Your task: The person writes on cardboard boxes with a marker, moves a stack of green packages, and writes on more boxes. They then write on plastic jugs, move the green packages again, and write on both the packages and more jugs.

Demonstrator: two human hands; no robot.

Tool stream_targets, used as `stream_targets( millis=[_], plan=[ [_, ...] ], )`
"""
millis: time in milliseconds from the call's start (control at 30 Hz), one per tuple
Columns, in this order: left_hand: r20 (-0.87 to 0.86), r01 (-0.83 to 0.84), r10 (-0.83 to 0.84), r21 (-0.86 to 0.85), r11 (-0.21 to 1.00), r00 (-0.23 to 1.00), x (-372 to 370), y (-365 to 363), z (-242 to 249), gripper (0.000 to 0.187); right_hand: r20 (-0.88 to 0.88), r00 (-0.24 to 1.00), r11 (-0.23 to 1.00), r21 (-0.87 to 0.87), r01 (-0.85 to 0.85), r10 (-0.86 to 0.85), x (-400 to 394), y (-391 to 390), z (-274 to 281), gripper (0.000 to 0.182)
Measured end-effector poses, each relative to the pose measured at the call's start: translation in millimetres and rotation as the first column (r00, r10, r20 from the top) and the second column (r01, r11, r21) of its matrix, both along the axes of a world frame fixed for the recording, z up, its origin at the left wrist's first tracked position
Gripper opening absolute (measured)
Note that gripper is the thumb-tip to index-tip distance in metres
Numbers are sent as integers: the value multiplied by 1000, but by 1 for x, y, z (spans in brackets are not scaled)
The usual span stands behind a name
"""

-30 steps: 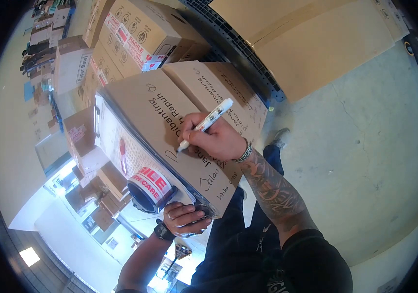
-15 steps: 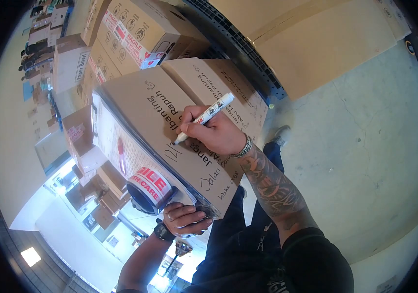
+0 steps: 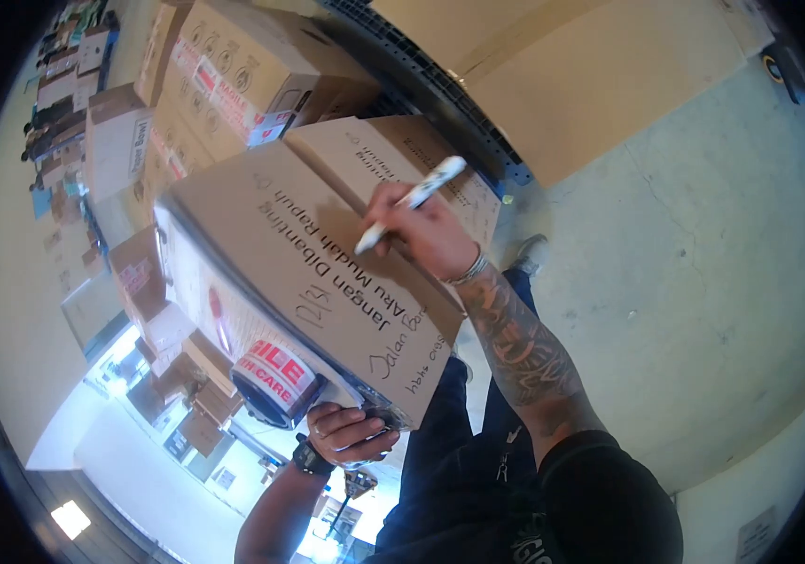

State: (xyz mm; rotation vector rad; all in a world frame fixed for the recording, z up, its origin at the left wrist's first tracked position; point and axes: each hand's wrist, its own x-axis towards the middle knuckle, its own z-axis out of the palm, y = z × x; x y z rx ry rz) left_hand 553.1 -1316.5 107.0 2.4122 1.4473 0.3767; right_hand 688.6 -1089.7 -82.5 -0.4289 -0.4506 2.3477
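My right hand [image 3: 418, 230] grips a white marker [image 3: 435, 183], its tip now just above a cardboard box [image 3: 233, 202]. The box bears printed black lettering and handwriting, including a number with a slash and the words "Jalan Baru". Along the box's left side rests a clipboard with written sheets [image 3: 197, 282]; a red pen [image 3: 219, 320] lies on them. My left hand [image 3: 351, 437] has its fingers closed around the clipboard's near end; the thumb is hidden. Beside these fingers a roll of red-and-white fragile tape [image 3: 275, 381] sits against the sheets.
Another printed box [image 3: 336, 155] stands just behind. Taller cartons with fragile tape [image 3: 224, 85] are stacked at upper left, near a box marked "Paper Bowl" [image 3: 118, 146]. A black pallet edge [image 3: 430, 80] borders a cardboard sheet [image 3: 553, 85]. Concrete floor [image 3: 665, 310] spreads right.
The marker tip has lifted off the box, and my right hand has drawn up and right from the handwritten number, which now shows more strokes. My left hand keeps its hold.
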Motion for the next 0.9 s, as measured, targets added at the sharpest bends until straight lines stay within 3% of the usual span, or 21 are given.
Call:
stream_targets(
  millis=[33, 133, 167, 567, 767, 900],
  plan=[
    [0, -4, 4, 1, 1000, 1000, 1, 0, 0, 22, -1, 998, 994, -87, 61, -61, 8, 4, -17, 13],
    [2, -8, 8, -7, 1000, 1000, 0, -1, 0, 19, 305, 952, 993, -115, 35, 2, 16, -8, -74, 16],
    [9, -13, 13, -3, 1000, 1000, -1, -4, -2, 18, 325, 946, 1000, 6, 21, -21, 17, -9, -81, 18],
    [-19, -8, 8, 4, 1000, 1000, -2, -6, -2, 18, 324, 937, 991, -71, -112, 129, 8, -9, -94, 18],
    [-18, -11, 10, -6, 1000, 1000, -1, -5, -1, 19, 313, 944, 991, 48, -127, 106, 9, -8, -101, 18],
    [-20, -13, 13, 7, 1000, 1000, -1, -7, -2, 19, 340, 939, 999, -18, -38, 42, 2, -12, -99, 17]
  ],
)
